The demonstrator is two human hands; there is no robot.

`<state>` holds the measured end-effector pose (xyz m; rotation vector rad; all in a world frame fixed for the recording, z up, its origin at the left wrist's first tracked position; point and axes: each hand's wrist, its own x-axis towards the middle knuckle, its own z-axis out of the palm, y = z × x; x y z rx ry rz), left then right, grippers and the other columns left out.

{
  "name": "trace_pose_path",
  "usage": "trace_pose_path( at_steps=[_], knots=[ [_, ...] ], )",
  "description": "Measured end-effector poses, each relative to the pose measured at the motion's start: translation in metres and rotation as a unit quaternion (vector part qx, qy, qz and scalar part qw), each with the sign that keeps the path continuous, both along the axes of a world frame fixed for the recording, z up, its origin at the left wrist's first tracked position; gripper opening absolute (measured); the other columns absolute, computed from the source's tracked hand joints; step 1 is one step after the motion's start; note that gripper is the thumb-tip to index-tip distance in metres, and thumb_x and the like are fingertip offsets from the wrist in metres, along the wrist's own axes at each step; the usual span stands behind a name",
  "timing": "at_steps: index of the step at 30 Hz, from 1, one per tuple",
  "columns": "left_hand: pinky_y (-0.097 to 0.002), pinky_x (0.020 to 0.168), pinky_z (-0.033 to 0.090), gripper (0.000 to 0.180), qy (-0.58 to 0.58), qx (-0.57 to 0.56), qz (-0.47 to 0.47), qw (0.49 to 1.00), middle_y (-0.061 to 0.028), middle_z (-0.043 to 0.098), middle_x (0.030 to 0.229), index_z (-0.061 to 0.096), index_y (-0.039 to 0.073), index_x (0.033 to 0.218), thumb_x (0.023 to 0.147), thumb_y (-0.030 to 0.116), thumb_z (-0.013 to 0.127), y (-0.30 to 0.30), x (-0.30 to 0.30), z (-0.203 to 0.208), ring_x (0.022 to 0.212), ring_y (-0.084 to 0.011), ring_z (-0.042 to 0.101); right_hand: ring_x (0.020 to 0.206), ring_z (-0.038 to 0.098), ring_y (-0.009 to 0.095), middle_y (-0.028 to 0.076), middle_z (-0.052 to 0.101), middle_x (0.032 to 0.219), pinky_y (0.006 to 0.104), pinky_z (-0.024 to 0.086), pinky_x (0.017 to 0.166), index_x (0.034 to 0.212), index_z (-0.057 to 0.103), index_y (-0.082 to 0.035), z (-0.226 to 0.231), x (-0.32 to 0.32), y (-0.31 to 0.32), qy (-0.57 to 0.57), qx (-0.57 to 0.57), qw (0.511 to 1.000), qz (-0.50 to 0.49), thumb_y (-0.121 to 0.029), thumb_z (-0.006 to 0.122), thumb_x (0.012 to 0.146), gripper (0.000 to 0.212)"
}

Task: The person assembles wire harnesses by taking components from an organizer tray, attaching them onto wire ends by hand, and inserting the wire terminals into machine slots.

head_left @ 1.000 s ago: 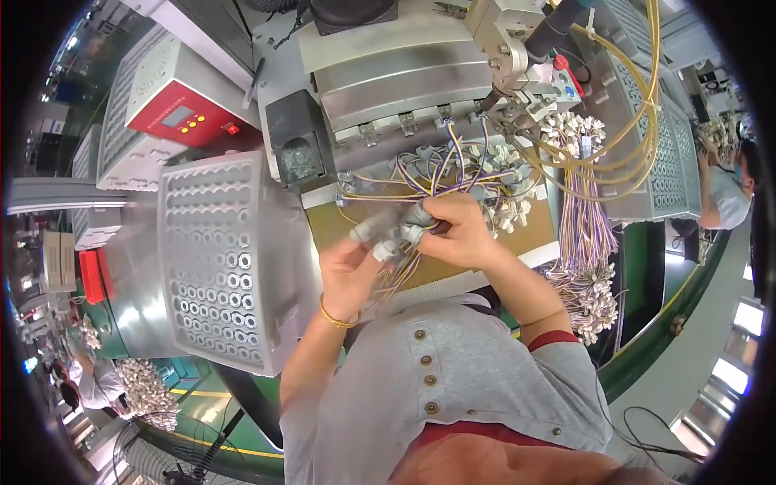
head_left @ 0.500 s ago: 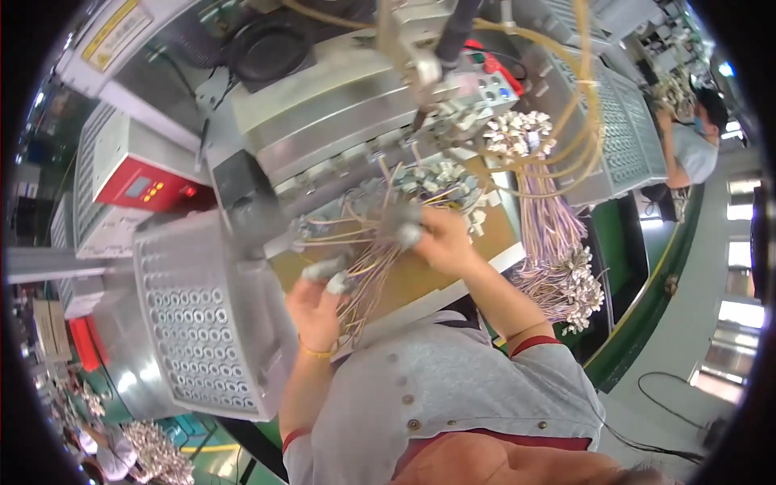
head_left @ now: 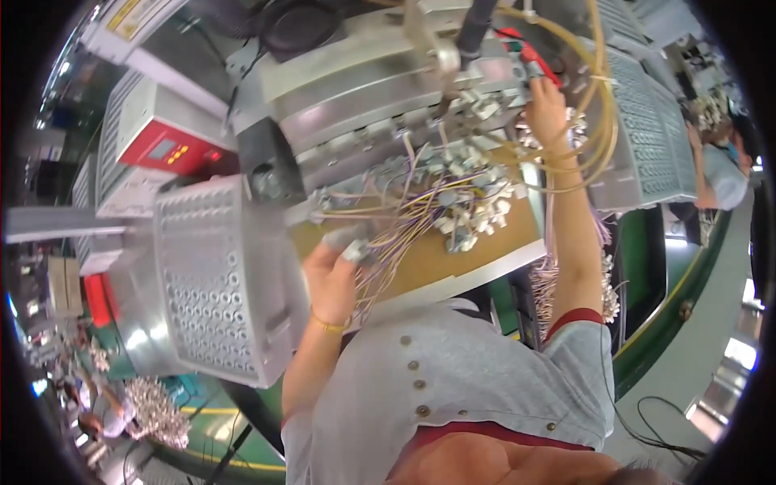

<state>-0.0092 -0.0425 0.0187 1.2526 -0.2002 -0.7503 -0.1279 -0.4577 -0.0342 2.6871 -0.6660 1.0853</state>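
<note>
Grey fingertip covers are on my left hand [head_left: 333, 279], whose thumb and finger close on thin purple, yellow and white wires [head_left: 396, 238] at the near left of the work board. White and grey connectors [head_left: 477, 202] lie heaped at the wires' far end. My right hand [head_left: 546, 109] reaches far forward with fingers stretched out; its covered fingertips are at the control box [head_left: 508, 73], beside a red part [head_left: 533, 55]. Whether they touch the box cannot be made out. No held thing shows in that hand.
A metal machine [head_left: 347, 121] spans the back of the brown board [head_left: 444, 267]. Looped yellowish tubes [head_left: 602, 105] hang around my right forearm. A perforated grey case [head_left: 206, 283] stands left, below a red-fronted unit [head_left: 174, 149]. More wire bundles [head_left: 546, 295] hang at right. A co-worker [head_left: 719, 170] sits far right.
My right hand has left the wires and moved forward and right to the control box. My left hand stays at the wires. The whole view has shifted slightly.
</note>
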Motion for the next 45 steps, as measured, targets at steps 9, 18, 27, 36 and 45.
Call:
trace_pose_path(
  at_steps=[9, 18, 27, 36, 45],
  knots=[
    [-0.0243, 0.055, 0.047, 0.019, 0.12, -0.09, -0.008, 0.989, -0.0077, 0.06, 0.09, 0.055, 0.002, 0.098, 0.079, 0.006, 0.052, -0.001, 0.0, 0.008, 0.071, -0.011, 0.057, 0.09, 0.053, 0.016, 0.009, 0.057, 0.099, 0.0258, 0.043, 0.076, 0.108, 0.051, 0.0, 0.05, -0.009, 0.206, -0.025, 0.681, 0.721, 0.127, -0.005, 0.054, 0.074, 0.034],
    [-0.0249, 0.056, 0.047, 0.023, 0.125, -0.136, -0.012, 0.983, -0.0068, 0.059, 0.09, 0.053, 0.0, 0.1, 0.078, 0.005, 0.052, -0.005, 0.002, 0.009, 0.075, -0.013, 0.058, 0.062, 0.045, 0.008, 0.004, 0.051, 0.069, 0.0238, 0.04, 0.055, 0.085, 0.054, 0.001, 0.076, 0.027, 0.264, 0.1, 0.639, 0.698, 0.307, -0.005, 0.056, 0.076, 0.011],
    [-0.0253, 0.057, 0.045, 0.035, 0.084, -0.123, -0.123, 0.981, -0.0063, 0.056, 0.097, 0.048, 0.0, 0.112, 0.079, 0.007, 0.054, -0.023, -0.01, 0.005, 0.07, -0.0133, 0.054, 0.058, 0.047, 0.004, 0.0, 0.054, 0.067, 0.0204, 0.037, 0.048, 0.081, 0.055, 0.0, 0.081, 0.025, 0.26, -0.013, 0.799, 0.528, 0.288, -0.011, 0.06, 0.074, 0.013],
    [-0.0348, 0.055, 0.041, 0.024, -0.606, 0.18, -0.163, 0.757, -0.0139, 0.053, 0.071, 0.059, 0.0, 0.087, 0.065, 0.009, 0.062, -0.011, -0.015, -0.084, 0.062, -0.0293, 0.05, 0.042, 0.043, 0.007, 0.003, 0.052, 0.062, 0.0202, 0.033, 0.036, 0.079, 0.054, -0.001, 0.022, 0.029, 0.165, -0.443, 0.687, 0.571, 0.073, 0.0, 0.05, 0.075, 0.006],
    [-0.0343, 0.054, 0.042, 0.017, -0.598, 0.164, -0.162, 0.767, -0.0091, 0.053, 0.062, 0.061, 0.005, 0.078, 0.061, 0.005, 0.061, -0.011, -0.03, -0.066, 0.058, -0.024, 0.051, 0.043, 0.052, 0.017, 0.009, 0.055, 0.065, 0.0247, 0.041, 0.037, 0.082, 0.052, 0.003, 0.025, 0.049, 0.166, -0.367, 0.68, 0.63, 0.079, -0.003, 0.051, 0.076, 0.008]
  ],
)
